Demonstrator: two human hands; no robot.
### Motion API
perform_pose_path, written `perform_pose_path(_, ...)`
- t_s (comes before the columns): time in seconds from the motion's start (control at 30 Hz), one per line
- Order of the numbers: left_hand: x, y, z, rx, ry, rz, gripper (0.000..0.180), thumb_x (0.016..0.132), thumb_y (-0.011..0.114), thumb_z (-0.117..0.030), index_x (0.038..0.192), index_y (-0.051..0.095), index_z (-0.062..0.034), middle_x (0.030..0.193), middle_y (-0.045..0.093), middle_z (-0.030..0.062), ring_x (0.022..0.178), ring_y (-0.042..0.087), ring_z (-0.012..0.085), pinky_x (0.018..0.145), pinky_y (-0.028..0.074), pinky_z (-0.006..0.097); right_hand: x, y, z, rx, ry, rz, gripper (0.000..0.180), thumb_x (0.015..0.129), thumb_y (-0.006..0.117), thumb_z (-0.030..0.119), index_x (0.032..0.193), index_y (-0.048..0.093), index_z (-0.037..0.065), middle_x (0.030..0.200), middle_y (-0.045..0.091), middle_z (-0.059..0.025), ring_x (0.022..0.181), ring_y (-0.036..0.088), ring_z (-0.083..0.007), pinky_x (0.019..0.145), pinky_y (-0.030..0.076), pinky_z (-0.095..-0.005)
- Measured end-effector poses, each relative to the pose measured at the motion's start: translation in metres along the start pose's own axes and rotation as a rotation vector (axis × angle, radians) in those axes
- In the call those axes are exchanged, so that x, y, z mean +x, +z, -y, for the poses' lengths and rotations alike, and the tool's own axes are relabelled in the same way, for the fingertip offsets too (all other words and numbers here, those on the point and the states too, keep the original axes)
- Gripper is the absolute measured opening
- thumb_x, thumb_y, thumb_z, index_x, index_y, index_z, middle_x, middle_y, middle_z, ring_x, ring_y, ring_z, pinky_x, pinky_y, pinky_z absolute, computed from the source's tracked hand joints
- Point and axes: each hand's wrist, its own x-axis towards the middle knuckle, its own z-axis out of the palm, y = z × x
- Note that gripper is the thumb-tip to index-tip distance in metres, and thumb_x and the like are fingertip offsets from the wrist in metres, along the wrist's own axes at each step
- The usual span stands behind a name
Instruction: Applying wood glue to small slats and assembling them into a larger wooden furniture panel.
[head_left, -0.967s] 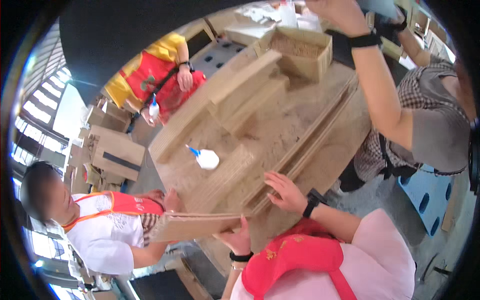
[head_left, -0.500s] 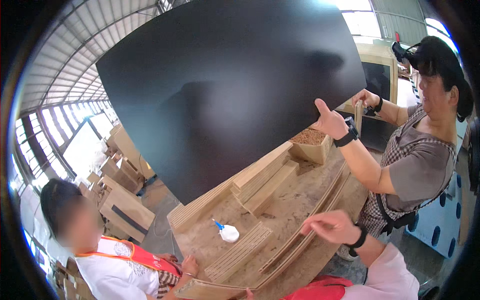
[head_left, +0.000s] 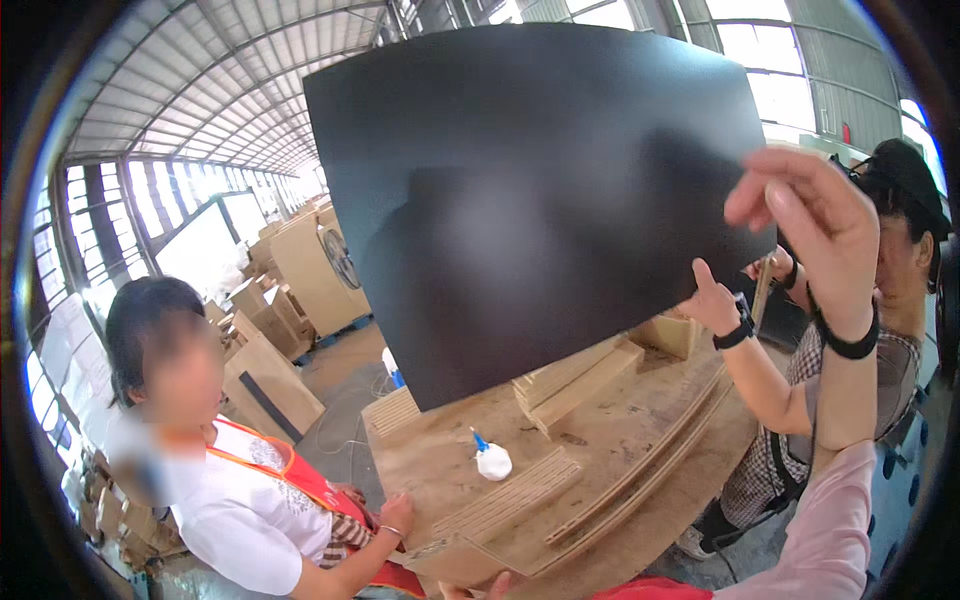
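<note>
My right hand [head_left: 812, 225] is raised at the right in front of the co-worker, empty, its fingers loosely bent and apart from the panel. Only fingertips of my left hand [head_left: 490, 588] show at the lower edge, beside a light wooden board [head_left: 462, 562] at the table's near side; its grip is hidden. A large black panel [head_left: 540, 220] stands tilted over the far side of the table. A co-worker's hand [head_left: 716, 303] supports its lower right edge. That co-worker's other hand is by a narrow wooden strip [head_left: 763, 290].
On the wooden table [head_left: 430, 455] are a white glue bottle with a blue nozzle [head_left: 493, 461], grooved wooden strips [head_left: 510, 495], stacked boards [head_left: 585, 385] and long curved strips [head_left: 640, 460]. A second person [head_left: 250, 490] leans at the left. Wooden cabinets [head_left: 305, 270] stand behind.
My right hand has risen from above the table to beside the panel's right side. The view has tilted up, so the panel and table sit lower and further right.
</note>
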Motion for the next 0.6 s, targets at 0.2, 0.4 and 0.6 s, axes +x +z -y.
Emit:
perform_pose_path(0.2,0.007,-0.003,-0.032,-0.055,0.091,0.042,0.061,0.070,0.081,0.001,0.122,0.049,-0.0016,0.104,0.063,0.0080,0.093,0.062,0.0171,0.080,0.050,0.030,0.079,0.012,-0.009,-0.482,-0.380,-0.167,0.027,0.095,0.057,0.019,0.118,0.061,0.005,0.094,0.068,-0.0061,0.089,0.065,-0.0130,0.079,0.050,-0.0257)
perform_pose_path(0.4,0.004,0.000,-0.038,-0.150,-0.030,0.108,0.056,0.070,0.080,0.003,0.119,0.053,-0.0012,0.106,0.065,0.0083,0.095,0.063,0.0178,0.084,0.052,0.034,0.170,0.026,-0.018,-0.548,-0.404,-0.033,0.038,0.091,0.061,0.029,0.119,0.059,0.003,0.101,0.066,-0.0079,0.096,0.062,-0.0152,0.085,0.049,-0.0279)
perform_pose_path(0.6,0.004,0.011,-0.052,-0.525,-0.206,0.068,0.063,0.071,0.079,0.005,0.125,0.048,-0.0007,0.111,0.063,0.0095,0.100,0.062,0.0201,0.087,0.052,0.035,0.221,0.038,-0.050,-0.421,-0.198,0.296,0.050,0.088,0.065,0.038,0.121,0.057,0.002,0.108,0.064,-0.0098,0.103,0.060,-0.0173,0.090,0.047,-0.0301)
